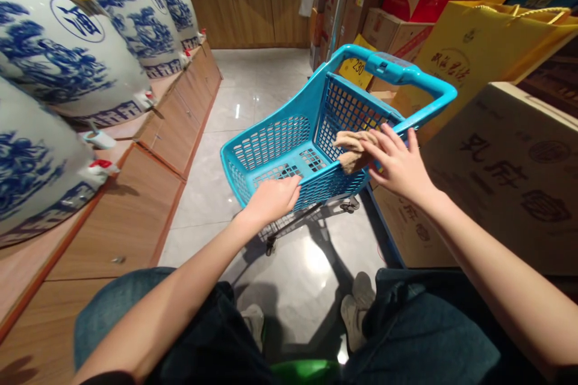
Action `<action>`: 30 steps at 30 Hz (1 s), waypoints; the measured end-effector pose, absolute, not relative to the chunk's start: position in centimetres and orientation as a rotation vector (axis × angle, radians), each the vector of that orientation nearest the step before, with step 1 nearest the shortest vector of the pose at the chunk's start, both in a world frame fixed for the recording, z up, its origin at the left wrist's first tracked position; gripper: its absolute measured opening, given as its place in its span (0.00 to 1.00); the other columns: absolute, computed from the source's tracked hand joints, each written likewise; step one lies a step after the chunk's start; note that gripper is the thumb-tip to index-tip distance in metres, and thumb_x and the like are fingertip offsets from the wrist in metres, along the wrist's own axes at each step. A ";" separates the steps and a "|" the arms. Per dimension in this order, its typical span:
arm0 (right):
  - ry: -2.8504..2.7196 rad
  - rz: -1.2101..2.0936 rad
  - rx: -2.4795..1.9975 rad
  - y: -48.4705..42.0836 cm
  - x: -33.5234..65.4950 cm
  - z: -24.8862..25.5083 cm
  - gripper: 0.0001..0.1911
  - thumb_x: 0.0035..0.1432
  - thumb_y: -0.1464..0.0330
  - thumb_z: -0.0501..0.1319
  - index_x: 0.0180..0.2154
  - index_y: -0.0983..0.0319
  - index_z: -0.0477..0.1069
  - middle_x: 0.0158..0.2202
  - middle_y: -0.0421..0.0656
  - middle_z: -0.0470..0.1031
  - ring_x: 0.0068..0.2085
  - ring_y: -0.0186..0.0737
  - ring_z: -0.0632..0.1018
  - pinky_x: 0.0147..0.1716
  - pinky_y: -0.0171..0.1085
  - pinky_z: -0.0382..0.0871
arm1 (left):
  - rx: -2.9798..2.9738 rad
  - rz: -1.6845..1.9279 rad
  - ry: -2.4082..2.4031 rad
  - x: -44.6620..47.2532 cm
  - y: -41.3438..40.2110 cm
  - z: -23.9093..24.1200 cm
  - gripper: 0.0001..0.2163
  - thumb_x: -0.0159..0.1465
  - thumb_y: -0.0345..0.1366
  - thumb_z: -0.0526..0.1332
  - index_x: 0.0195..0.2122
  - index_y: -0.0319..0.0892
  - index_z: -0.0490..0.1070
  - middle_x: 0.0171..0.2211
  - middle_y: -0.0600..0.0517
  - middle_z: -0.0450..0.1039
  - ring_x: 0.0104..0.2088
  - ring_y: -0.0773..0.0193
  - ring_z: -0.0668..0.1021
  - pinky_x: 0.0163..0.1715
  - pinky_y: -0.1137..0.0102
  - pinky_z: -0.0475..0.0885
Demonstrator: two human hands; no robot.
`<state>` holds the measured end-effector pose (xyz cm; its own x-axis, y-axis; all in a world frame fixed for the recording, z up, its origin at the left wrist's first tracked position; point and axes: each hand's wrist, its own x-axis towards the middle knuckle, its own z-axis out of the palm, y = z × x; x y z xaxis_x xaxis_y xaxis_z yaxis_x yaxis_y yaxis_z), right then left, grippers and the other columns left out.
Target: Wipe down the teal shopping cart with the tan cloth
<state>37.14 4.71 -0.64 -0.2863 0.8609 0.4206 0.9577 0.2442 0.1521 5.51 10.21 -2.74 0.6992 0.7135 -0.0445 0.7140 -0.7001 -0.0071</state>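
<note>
A blue plastic shopping cart [271,153] stands on the floor in front of me, its handle turned to the right. My left hand [274,197] is closed over the near rim of its basket. My right hand [397,159] pinches a tan cloth [353,153] and presses it on the near rim, close to the handle end. The fingertips and part of the cloth overlap there, so the exact contact is hidden. Nothing lies in the visible part of the basket.
Large blue-and-white jars [76,66] line wooden cabinets [135,210] on the left. Cardboard boxes [501,192] and a yellow gift bag [469,48] crowd the right. A wooden counter [253,9] stands behind. My knees flank the cart's near side, above a green seat edge [307,371].
</note>
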 end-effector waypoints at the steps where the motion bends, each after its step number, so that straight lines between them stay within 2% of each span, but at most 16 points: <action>1: -2.174 -0.590 -1.757 4.9 38.0 -0.2 0.34 0.64 0.68 0.58 0.70 0.58 0.63 0.71 0.57 0.65 0.73 0.68 0.61 0.68 0.76 0.47 | 2.890 -0.071 1.211 5.5 10.2 -2.8 0.15 0.78 0.38 0.46 0.54 0.41 0.71 0.45 0.42 0.84 0.44 0.50 0.86 0.39 0.63 0.77; 6: -1.964 -0.618 -1.856 5.2 39.2 -0.5 0.39 0.61 0.67 0.61 0.72 0.63 0.59 0.73 0.63 0.59 0.72 0.77 0.59 0.64 0.80 0.49 | 2.887 -0.042 1.205 5.5 10.2 -2.9 0.15 0.78 0.38 0.47 0.54 0.41 0.71 0.45 0.42 0.84 0.45 0.50 0.86 0.40 0.63 0.77; 11: -2.411 -0.424 -1.591 4.3 34.5 -2.6 0.39 0.62 0.68 0.59 0.73 0.64 0.57 0.75 0.60 0.57 0.75 0.67 0.56 0.69 0.72 0.51 | 2.893 -0.053 1.211 5.6 10.2 -2.8 0.15 0.78 0.38 0.46 0.53 0.41 0.71 0.44 0.42 0.84 0.43 0.51 0.86 0.39 0.64 0.76; 14: -2.459 -0.438 -1.547 4.3 34.0 -2.1 0.36 0.64 0.69 0.57 0.72 0.62 0.60 0.73 0.57 0.62 0.75 0.63 0.59 0.70 0.72 0.47 | 2.891 -0.063 1.218 5.5 10.2 -2.8 0.15 0.78 0.38 0.46 0.53 0.41 0.71 0.45 0.42 0.84 0.44 0.51 0.86 0.39 0.63 0.76; 17: -2.201 -0.558 -1.707 4.9 37.0 -0.6 0.33 0.64 0.68 0.57 0.70 0.61 0.64 0.70 0.58 0.67 0.72 0.67 0.63 0.68 0.75 0.47 | 2.895 -0.068 1.215 5.5 10.1 -2.8 0.15 0.78 0.38 0.46 0.54 0.41 0.71 0.45 0.43 0.84 0.44 0.51 0.86 0.39 0.63 0.76; 21: -1.875 -0.667 -1.848 5.6 41.5 0.5 0.34 0.63 0.66 0.58 0.70 0.60 0.64 0.70 0.63 0.65 0.71 0.77 0.62 0.65 0.80 0.45 | 2.896 -0.071 1.206 5.5 10.1 -2.8 0.15 0.78 0.38 0.46 0.54 0.41 0.71 0.44 0.43 0.84 0.45 0.50 0.86 0.39 0.63 0.77; 23: -1.818 -0.673 -1.860 5.6 42.0 0.1 0.34 0.63 0.66 0.58 0.70 0.60 0.63 0.72 0.63 0.62 0.71 0.78 0.60 0.65 0.79 0.46 | 2.897 -0.074 1.205 5.6 10.1 -2.7 0.15 0.78 0.37 0.46 0.54 0.41 0.70 0.44 0.42 0.84 0.45 0.50 0.86 0.39 0.63 0.77; 27: -1.952 -0.625 -1.809 5.4 39.6 -1.3 0.37 0.60 0.65 0.60 0.70 0.66 0.61 0.73 0.65 0.56 0.73 0.75 0.57 0.65 0.72 0.57 | 2.889 -0.086 1.199 5.7 10.1 -2.6 0.14 0.78 0.37 0.47 0.54 0.40 0.70 0.47 0.43 0.84 0.46 0.50 0.86 0.40 0.62 0.77; 30: -2.204 -0.567 -1.718 5.3 38.8 -1.2 0.36 0.60 0.67 0.60 0.69 0.63 0.62 0.72 0.60 0.61 0.74 0.68 0.59 0.68 0.71 0.53 | 2.887 -0.096 1.212 5.7 10.1 -2.6 0.15 0.78 0.37 0.47 0.54 0.40 0.70 0.48 0.43 0.84 0.47 0.50 0.86 0.41 0.62 0.77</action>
<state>38.80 5.27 -1.16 -0.2475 0.8550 0.4557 0.9688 0.2118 0.1286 5.66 10.13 -2.64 0.6989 0.7127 -0.0603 0.7133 -0.7007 -0.0155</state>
